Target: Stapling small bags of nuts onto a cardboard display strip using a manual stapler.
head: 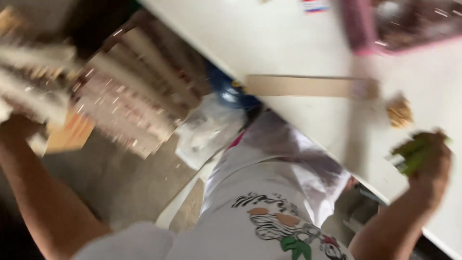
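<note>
hands first, then outward. our right hand, at four o'clock in the view, is closed around a small green object with a pale end showing below the fingers; blur keeps us from telling what kind of thing it is. it sits over the near edge of the white table. judging by how little of the fist it fills, it looks light and easy to pinch, and the grip around its middle seems the sensible place to hold it.

our left hand, at nine o'clock, reaches up into a smeared pale bundle (sticks or rolled paper, we cannot say which), and whether the fingers are shut on it we cannot tell.

just beside that, toward ten o'clock, a stack of long pale rolls leans off the table's edge; they look stiff but loose, so likely to slide if taken by one end.

out on the table, a flat tan wooden strip lies at one o'clock, a small brown crumbly lump near our right hand at three, and a pink-rimmed tray at the far corner, two o'clock. crumpled clear plastic lies on the floor at centre, above our white printed shirt.
</note>
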